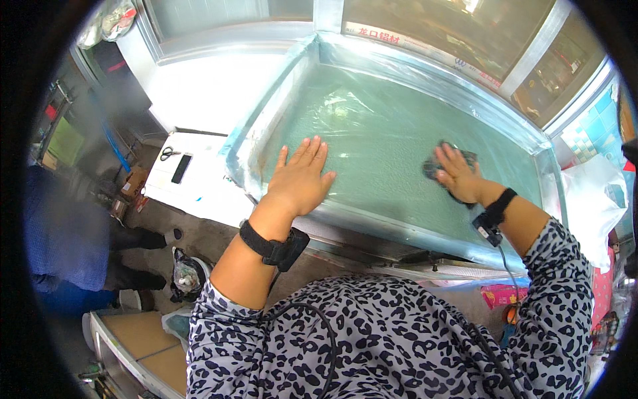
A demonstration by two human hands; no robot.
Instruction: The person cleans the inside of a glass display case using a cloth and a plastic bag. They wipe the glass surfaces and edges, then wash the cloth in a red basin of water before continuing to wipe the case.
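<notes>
A large shallow rectangular tray (389,217) with raised rims lies before me, wrapped in clear plastic film with a rippled green surface inside. My left hand (300,174) rests palm down near its left front corner, fingers apart and holding nothing. Over at the right part of the green surface, my right hand (456,172) holds a dark cloth (467,158) flat under the palm. The hand and cloth are slightly blurred, and part of the cloth is hidden. Both wrists carry black straps with small devices and cables.
Left of the tray, a white tabletop (209,194) bears scissors (169,153) and a black phone (182,168). Windows with metal frames (329,15) rise behind. A white plastic bag (593,194) stands at right. A person in blue (67,234) is at left, near a lined bin (189,274).
</notes>
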